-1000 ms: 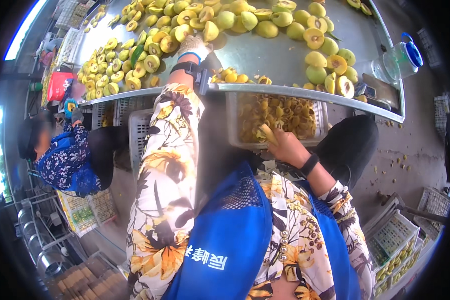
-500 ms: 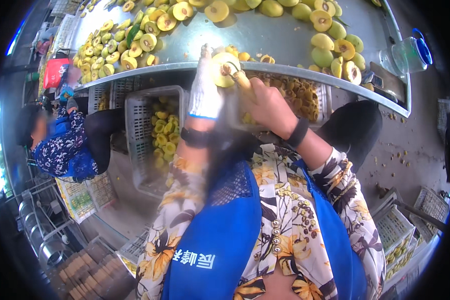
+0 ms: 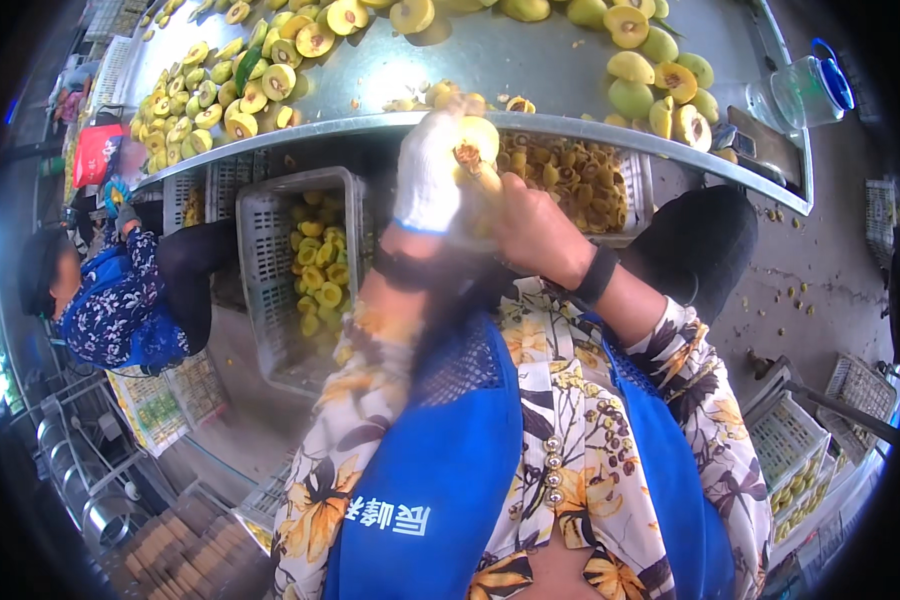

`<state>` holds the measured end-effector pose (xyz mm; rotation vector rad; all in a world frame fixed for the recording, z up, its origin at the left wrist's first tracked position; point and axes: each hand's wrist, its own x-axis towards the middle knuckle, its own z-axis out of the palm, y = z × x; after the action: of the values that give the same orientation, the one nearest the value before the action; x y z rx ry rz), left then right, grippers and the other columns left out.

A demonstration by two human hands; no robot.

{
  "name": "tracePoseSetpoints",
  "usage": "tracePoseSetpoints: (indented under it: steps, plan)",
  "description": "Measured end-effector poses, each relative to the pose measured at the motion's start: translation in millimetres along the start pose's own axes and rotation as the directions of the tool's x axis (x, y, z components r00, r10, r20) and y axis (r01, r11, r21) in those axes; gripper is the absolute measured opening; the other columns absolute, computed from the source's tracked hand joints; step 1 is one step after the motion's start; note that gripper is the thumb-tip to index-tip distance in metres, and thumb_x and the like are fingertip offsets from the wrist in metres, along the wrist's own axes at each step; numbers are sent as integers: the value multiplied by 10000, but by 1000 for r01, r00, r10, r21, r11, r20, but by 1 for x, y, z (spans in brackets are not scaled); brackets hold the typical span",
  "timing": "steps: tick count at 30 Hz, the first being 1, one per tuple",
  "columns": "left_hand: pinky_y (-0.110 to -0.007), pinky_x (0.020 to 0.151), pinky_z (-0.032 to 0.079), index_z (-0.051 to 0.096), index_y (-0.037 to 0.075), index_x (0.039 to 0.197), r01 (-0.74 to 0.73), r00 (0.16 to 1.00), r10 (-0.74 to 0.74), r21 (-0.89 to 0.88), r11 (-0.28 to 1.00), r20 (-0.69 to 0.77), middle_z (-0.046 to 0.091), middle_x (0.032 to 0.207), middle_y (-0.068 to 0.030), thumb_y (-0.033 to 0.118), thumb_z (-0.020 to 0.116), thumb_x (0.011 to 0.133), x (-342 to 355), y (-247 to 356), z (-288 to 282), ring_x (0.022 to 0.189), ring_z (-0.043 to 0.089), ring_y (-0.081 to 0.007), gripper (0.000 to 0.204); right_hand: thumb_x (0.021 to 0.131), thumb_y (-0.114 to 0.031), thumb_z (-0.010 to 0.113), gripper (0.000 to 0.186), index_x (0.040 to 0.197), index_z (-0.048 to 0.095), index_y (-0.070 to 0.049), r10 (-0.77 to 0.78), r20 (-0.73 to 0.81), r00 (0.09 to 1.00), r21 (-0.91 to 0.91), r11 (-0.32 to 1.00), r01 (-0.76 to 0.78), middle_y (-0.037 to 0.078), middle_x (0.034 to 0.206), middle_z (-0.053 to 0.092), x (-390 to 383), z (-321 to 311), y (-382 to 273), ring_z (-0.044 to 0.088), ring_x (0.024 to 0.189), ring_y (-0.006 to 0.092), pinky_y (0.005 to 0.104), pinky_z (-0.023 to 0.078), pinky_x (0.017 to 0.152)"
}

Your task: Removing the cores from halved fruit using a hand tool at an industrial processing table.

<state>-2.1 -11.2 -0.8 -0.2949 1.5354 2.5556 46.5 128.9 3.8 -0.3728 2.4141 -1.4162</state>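
My left hand point(image 3: 428, 178), in a white knit glove, grips a yellow peach half point(image 3: 479, 134) just over the near edge of the metal table point(image 3: 530, 75). The cut side of the fruit shows a brownish hollow. My bare right hand point(image 3: 542, 228) is closed around the light brown handle of a pitting tool point(image 3: 484, 178). Its tip meets the middle of the peach half and is hidden there. Beneath the hands a crate point(image 3: 642, 190) holds many brownish pit pieces. A pale plastic crate point(image 3: 258, 290) with hollowed yellow peach halves point(image 3: 320, 270) stands left of my arm.
Piles of cut peaches point(image 3: 195, 110) lie on the table's left, more peach halves point(image 3: 660, 85) on its right. A clear jar with a blue lid point(image 3: 810, 90) and a phone point(image 3: 742, 144) are at the right corner. A co-worker point(image 3: 120, 290) sits at far left.
Both hands have come slightly nearer to me, and the left hand has turned the peach half. The pitting tool's tip has gone deeper into the fruit's centre. The whole view has shifted slightly.
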Motion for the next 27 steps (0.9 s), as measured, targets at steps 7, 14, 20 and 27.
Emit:
tracePoseSetpoints:
  steps: [7,14,20,27]
  plan:
    - [-234,742,443,574,-43,972,111,994,-112,170,979,-4,586,866,-82,397,513,879,-1,18,11,820,546,-133,454,788,-90,507,169,880,490,51,-25,42,999,83,996,22,247,685,580,4,-1,9,591,645,396,426,475,572]
    - [-244,566,456,572,-31,912,77,980,-90,-78,994,-178,582,733,-88,326,568,859,-6,-1,12,619,550,-141,362,809,-152,577,184,894,500,-7,213,244,946,400,867,-298,47,606,506,-1,5,-6,443,418,108,257,371,381]
    - [-285,561,482,564,-8,851,68,981,-78,-63,996,-180,581,736,-113,275,556,863,-8,-15,11,612,571,-187,283,817,-127,539,128,891,492,-34,211,472,856,519,718,-463,-12,582,435,-4,-4,1,374,387,54,203,311,340]
    - [-230,525,449,577,-5,942,169,983,-170,-18,985,-69,620,747,-88,330,517,881,-15,-1,17,575,566,-134,345,793,-47,503,114,899,465,-30,142,498,856,605,650,-460,-10,561,416,-8,1,8,347,373,47,194,291,328]
